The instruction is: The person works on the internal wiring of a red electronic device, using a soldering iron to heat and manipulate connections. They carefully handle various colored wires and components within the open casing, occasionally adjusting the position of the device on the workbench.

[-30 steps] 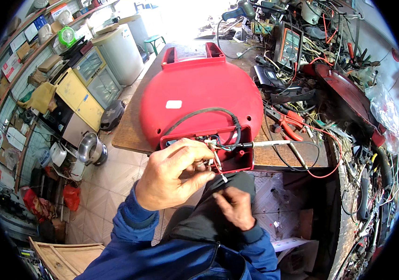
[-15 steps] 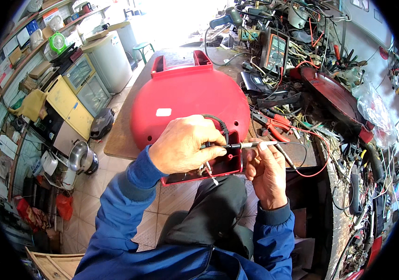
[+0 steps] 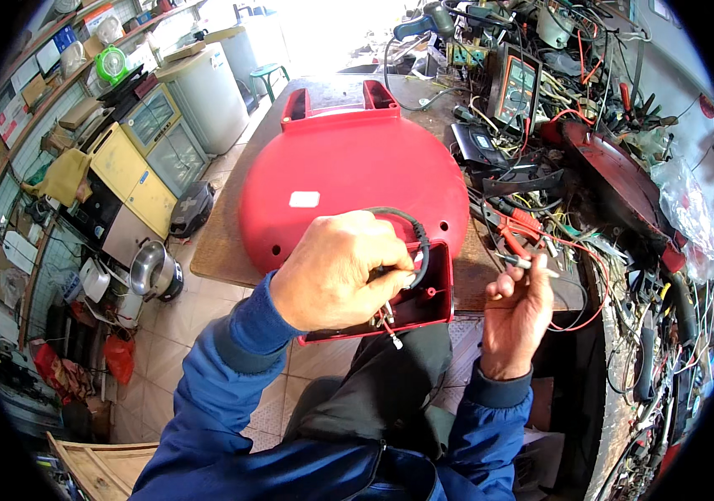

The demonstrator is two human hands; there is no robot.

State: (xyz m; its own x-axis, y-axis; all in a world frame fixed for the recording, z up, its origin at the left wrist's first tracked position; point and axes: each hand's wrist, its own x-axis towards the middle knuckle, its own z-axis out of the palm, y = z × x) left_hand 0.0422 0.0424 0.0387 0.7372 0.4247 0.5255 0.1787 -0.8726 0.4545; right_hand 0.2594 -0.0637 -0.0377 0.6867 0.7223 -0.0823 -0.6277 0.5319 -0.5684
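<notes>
A large rounded red plastic housing lies on the wooden bench with its hollow handle box toward me. Over that box's left side, my left hand is closed in a pinch; its fingers hide most of what they hold. A black cable with a ribbed sleeve loops beside these fingertips and down into the box. Below them, wires with metal terminals stick out. To the right of the housing, apart from it, my right hand pinches a slim light-grey rod with a dark end.
Red-handled pliers and red and black leads lie just beyond my right hand. A meter, a heat-gun-like tool, a red lid-like part and tangled wires crowd the bench's right side. A metal pot stands on the floor at left.
My right hand has moved right, away from my left hand, taking the grey rod out from beside its fingers. The left hand stays over the handle box, while the whole view has shifted slightly.
</notes>
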